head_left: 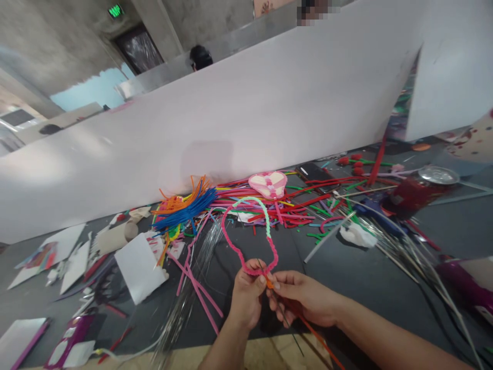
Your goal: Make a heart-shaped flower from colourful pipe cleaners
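Observation:
My left hand (248,295) is closed, pinching the bottom of a fuzzy pipe cleaner loop (276,252) that stands up above my fingers. The loop is hot pink, with a mint green stretch across its top and upper right. Right beside it, my right hand (295,293) is closed on an orange pipe cleaner (323,343), whose end meets the loop between both hands. The orange length trails down toward the table's front edge. A thin dark wire (298,343) also runs down from between my hands. My fingertips partly hide the join.
Behind the loop lies a pile of coloured pipe cleaners (188,210) with a pink butterfly-like piece (268,184). Thin metal wires (181,308) lie at left, near a white card (140,267). A red can (418,187) stands at right. A white partition (154,139) closes the back.

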The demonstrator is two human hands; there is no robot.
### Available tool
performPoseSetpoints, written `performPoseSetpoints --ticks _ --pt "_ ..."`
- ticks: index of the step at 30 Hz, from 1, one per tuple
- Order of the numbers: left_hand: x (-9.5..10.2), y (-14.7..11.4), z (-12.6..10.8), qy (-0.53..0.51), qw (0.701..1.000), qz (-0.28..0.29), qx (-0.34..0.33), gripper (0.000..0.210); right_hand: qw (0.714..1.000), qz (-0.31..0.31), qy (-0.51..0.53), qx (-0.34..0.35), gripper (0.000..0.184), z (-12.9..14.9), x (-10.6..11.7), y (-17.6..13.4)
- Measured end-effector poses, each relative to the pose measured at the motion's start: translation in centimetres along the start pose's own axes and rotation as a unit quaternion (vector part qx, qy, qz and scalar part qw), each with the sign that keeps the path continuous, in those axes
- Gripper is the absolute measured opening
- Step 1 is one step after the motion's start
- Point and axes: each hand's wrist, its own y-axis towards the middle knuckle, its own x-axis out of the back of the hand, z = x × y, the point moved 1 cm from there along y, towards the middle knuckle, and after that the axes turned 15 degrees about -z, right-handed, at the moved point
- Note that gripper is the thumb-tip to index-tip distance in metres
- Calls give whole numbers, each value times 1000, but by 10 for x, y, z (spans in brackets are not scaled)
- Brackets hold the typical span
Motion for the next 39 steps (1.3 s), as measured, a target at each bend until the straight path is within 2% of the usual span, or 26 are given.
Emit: performPoseSetpoints --ticks 3,7,14,17,20,22,24,26,28,31,35,39 --pt "-2 -2 -1 -3 1000 1 10 27 999 24 33 -10 30 -2 -2 -1" --pt "-4 -3 -3 -22 999 14 32 28 996 45 78 20 31 -8 -8 -1" --pt "-5 -3 -4 -61 995 23 73 33 994 12 87 68 32 -12 -17 0" --pt "-7 -4 -4 -63 995 17 71 36 990 -14 57 127 32 -11 -17 1" --pt "-9 -4 -2 -45 998 -14 42 37 973 -64 -49 218 33 -6 -13 0" --pt "-9 -3 -1 -13 999 -43 0 30 932 -121 -180 292 31 0 -8 -3" --pt "-7 -2 0 41 995 -75 -47 24 856 -181 -316 366 28 6 -4 -6" --pt "-4 -3 0 107 986 -92 -84 20 779 -216 -413 420 22 10 -2 -9" --pt "-2 -4 0 169 974 -101 -116 19 726 -220 -472 449 19 11 -1 -9" --pt "-1 -5 -3 235 955 -109 -146 20 687 -204 -519 466 19 10 0 -8" --pt "1 -3 -6 251 951 -87 -156 24 658 -179 -550 483 18 12 2 -8" --pt "4 0 -5 259 948 -87 -165 27 631 -188 -567 495 20 17 5 -9"
